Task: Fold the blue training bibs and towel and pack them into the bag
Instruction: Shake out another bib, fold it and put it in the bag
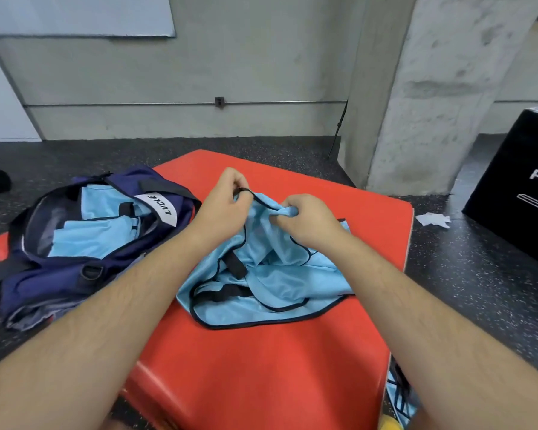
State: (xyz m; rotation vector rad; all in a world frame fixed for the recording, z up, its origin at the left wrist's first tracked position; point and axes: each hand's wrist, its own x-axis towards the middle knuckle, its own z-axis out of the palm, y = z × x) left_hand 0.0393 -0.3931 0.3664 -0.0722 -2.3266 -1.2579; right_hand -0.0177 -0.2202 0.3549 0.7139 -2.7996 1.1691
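Beneath both hands lay a red pad (261,367) on a dark speckled floor (479,274). Left of the left hand sat an open navy bag (44,283) with folded light blue fabric (97,237) inside. Under the hands, a crumpled light blue bib (277,293) rested on the pad. The left hand (221,200) pinched its black-trimmed edge, and the right hand (305,218) gripped a bunch of its cloth.

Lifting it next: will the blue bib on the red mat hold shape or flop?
Likely floppy: the blue bib sags in loose folds between the left hand and right hand. Probably light and slippery: thin, shiny fabric.
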